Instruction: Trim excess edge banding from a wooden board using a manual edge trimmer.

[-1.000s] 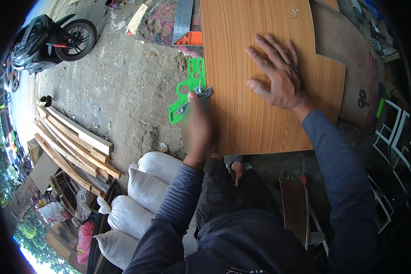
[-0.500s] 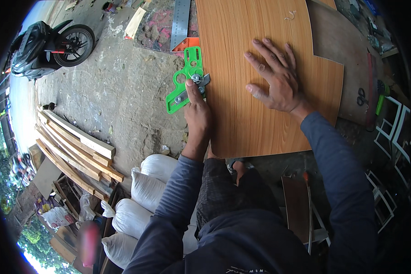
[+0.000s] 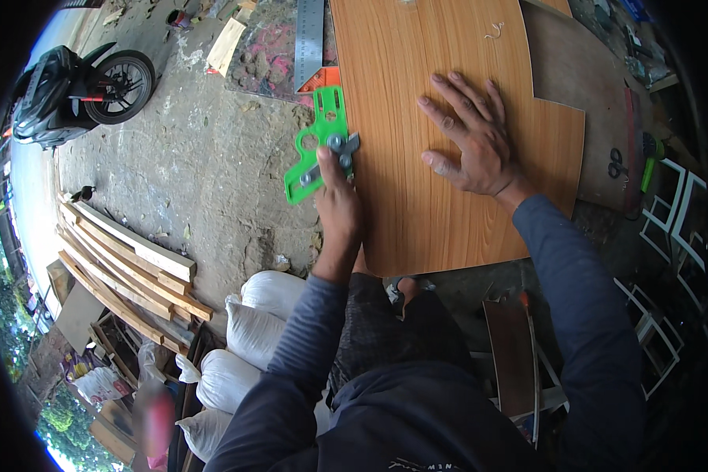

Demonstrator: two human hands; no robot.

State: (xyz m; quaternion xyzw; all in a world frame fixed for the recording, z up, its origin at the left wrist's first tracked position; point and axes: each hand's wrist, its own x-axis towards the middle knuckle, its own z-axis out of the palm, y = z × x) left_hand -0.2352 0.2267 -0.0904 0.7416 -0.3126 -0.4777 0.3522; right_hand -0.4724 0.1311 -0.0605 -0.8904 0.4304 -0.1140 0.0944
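A board (image 3: 448, 216) is lying before the person, with white sacks (image 3: 228, 380) resting at lower left. A square (image 3: 309, 47) is lying beside the board's left edge. The right hand (image 3: 480, 153) is resting flat on the board, fingers spread apart. The left hand (image 3: 338, 216) is clamping a green tool (image 3: 326, 130), thumb on top, at that edge, its grey blade (image 3: 351, 143) overlapping the board.

Person's clothing, seen from above. Shirt (image 3: 417, 409): dark navy, white print (image 3: 425, 466) on the front. Left sleeve (image 3: 303, 338) and right sleeve (image 3: 570, 267): long, grey-blue, creased, ending near the wrist. Left hand (image 3: 339, 208), right hand (image 3: 484, 153): bare. Pants (image 3: 367, 334): dark, faintly patterned, length unclear.
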